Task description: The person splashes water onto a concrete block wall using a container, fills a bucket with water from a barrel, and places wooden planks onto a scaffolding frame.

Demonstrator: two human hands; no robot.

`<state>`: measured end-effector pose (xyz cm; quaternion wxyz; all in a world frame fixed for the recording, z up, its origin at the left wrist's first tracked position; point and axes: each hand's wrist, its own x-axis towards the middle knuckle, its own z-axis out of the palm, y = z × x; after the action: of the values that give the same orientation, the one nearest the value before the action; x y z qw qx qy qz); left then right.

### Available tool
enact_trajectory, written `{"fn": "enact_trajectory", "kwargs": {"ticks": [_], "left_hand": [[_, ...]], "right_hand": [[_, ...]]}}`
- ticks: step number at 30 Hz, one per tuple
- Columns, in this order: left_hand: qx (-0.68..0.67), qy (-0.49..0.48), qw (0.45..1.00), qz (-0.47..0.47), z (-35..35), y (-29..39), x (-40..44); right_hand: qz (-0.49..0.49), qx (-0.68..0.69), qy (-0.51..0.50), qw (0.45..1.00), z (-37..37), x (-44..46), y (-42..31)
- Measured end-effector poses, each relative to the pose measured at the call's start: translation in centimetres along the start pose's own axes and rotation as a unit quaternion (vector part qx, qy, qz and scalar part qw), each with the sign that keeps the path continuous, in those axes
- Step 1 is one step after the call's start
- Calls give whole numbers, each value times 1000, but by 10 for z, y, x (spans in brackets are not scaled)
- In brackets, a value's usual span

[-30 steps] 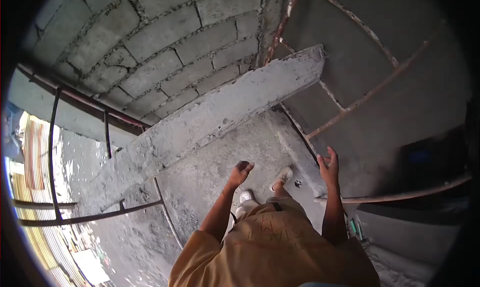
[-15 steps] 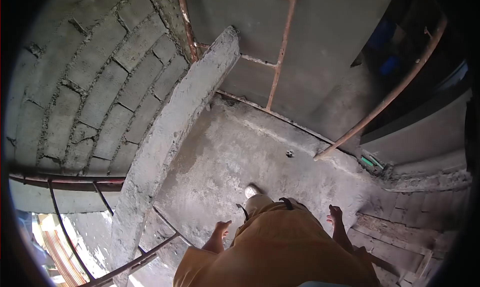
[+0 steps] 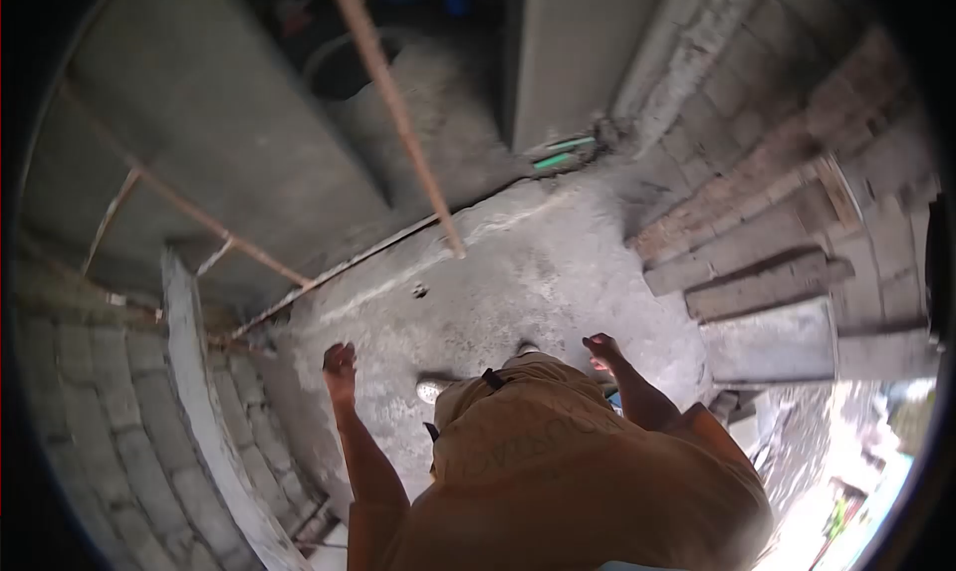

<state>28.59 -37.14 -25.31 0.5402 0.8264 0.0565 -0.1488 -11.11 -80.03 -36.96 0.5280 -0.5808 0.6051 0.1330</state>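
Observation:
My left hand hangs in the air left of my body, over the concrete floor. Its fingers are loosely bent, and nothing shows in them. On the other side, my right hand is held out in front of my hip, fingers a little apart and likewise bare. Neither hand touches anything. Below me are my tan shirt and my shoes on the floor.
A rusty metal bar slants down to the floor edge by a dark doorway. A concrete post and block wall stand left. Wooden planks and a grey panel lie right. Green pieces lie by the far wall.
My view has swung to the right, so the doorway is now ahead and the post far left. My left arm has stretched further forward. I have moved across the floor.

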Motion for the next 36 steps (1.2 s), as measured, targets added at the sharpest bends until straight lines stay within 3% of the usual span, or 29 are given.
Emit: {"fn": "enact_trajectory", "kwargs": {"ticks": [2, 5, 7, 10, 16, 23, 27, 30, 36], "left_hand": [[53, -55, 996, -43, 26, -18, -5], [122, -117, 961, -220, 54, -89, -26], [159, -147, 907, -361, 65, -110, -55], [204, -212, 865, -407, 80, -125, -56], [268, -323, 847, -327, 198, -78, 53], [270, -363, 884, -117, 407, 86, 226], [240, -361, 901, -13, 487, 171, 288], [206, -366, 907, 22, 525, 210, 302], [194, -429, 881, -32, 551, 189, 271]], "right_hand": [[-22, -4, 31, 999, -20, 15, 11], [-34, 17, 54, 998, -45, 25, 10], [-17, 37, 63, 997, -55, 25, 24], [-20, 27, 114, 993, -62, 28, 35], [105, 38, 113, 987, -72, 20, 15], [105, 201, 251, 941, -99, 30, -85], [29, 169, 389, 905, -125, 82, -106], [-27, 251, 462, 850, -175, 85, -141], [-193, 480, 514, 685, -324, 36, -193]]}}
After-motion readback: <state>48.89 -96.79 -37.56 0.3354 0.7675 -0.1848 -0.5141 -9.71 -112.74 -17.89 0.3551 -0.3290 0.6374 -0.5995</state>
